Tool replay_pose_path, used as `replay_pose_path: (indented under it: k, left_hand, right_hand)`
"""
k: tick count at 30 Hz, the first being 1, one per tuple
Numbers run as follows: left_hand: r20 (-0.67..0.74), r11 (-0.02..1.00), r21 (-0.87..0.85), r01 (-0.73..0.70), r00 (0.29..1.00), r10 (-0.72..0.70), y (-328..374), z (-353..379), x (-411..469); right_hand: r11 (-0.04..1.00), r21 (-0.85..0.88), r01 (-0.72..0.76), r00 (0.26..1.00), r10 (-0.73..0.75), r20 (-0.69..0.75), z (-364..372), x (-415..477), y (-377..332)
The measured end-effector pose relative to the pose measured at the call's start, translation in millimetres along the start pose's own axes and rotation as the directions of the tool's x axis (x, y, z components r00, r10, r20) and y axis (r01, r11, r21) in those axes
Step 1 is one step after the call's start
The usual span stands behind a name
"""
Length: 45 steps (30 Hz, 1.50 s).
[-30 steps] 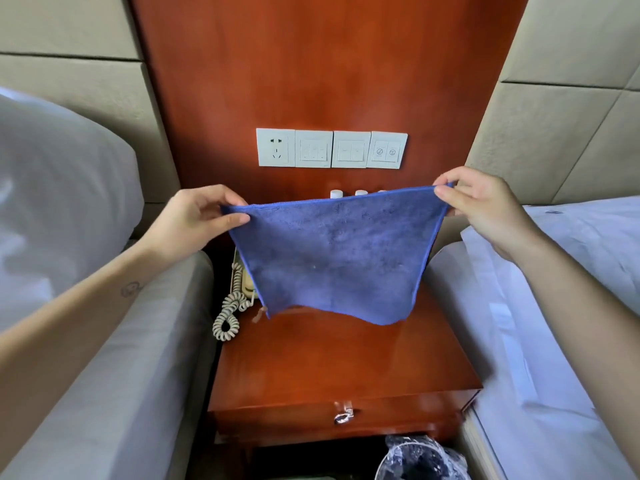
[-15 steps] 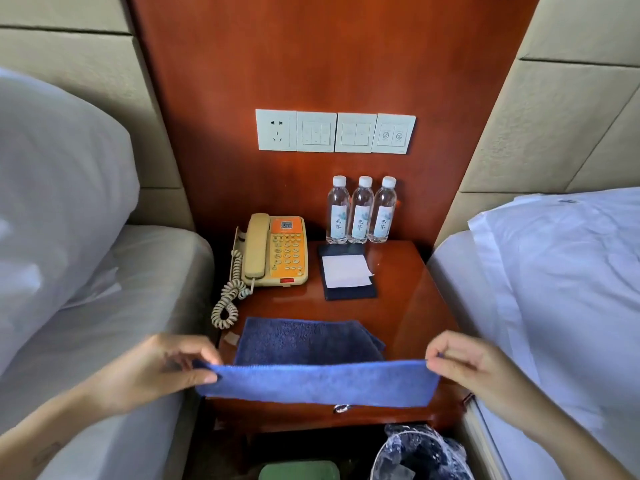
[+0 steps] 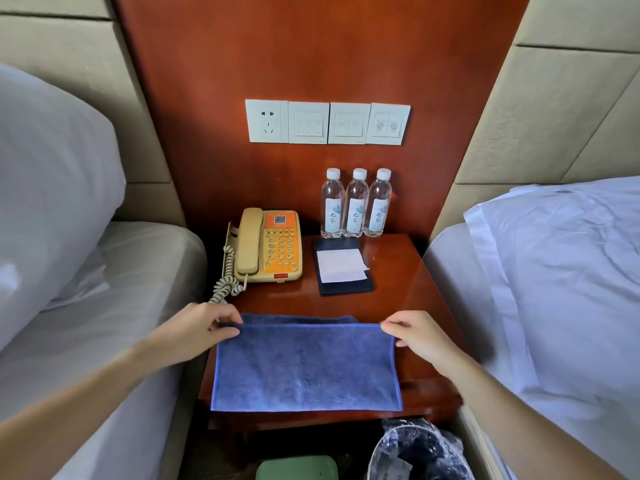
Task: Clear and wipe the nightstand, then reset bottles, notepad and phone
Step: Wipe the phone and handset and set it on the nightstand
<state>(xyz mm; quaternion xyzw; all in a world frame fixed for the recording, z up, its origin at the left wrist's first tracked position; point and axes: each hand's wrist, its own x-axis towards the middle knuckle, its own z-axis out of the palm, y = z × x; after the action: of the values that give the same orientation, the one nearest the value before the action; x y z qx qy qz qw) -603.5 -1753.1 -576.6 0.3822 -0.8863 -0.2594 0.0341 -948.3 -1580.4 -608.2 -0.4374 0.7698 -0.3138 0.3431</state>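
Three bottles (image 3: 356, 204) of clear liquid, white caps on, stand in a row at the back of the bench (image 3: 408, 282), centre frame. At the lower edge of the frame, a bin (image 3: 415, 452) lined with clear plastic holds something dark that cannot be made out. The blue cloth (image 3: 306, 368) lies folded on the front of the bench, between the hands. The left hand (image 3: 197, 332) pinches its far left corner and the right hand (image 3: 415, 336) its far right corner. A lighter blue hem edges its napped face. The phone (image 3: 268, 245) and notepad (image 3: 341, 266) sit above it in the frame.
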Motion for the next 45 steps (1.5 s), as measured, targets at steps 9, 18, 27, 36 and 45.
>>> replay_pose_path:
  k: [9,18,27,36,45]
  left_hand:
    - [0.059,0.990,0.135,0.038,0.997,-0.046,-2,18,50]
    - [0.090,0.996,0.083,0.019,0.996,-0.026,-2,12,43]
    - [0.043,0.982,-0.179,0.066,0.997,-0.060,11,8,45]
    - [0.198,0.904,-0.423,0.059,0.980,0.029,9,-8,10]
    - [0.027,0.978,-0.178,0.111,0.994,-0.108,11,7,46]
  right_hand:
    - [0.976,-0.213,-0.044,0.995,0.024,-0.096,29,17,2]
    - [0.963,-0.265,-0.053,0.993,0.021,-0.119,42,12,3]
    - [0.908,-0.418,0.007,0.951,-0.135,-0.277,-8,22,-3]
    - [0.968,-0.169,0.185,0.978,-0.165,0.124,-43,-35,0]
    - [0.997,-0.072,0.002,1.000,-0.004,-0.020,-31,18,7]
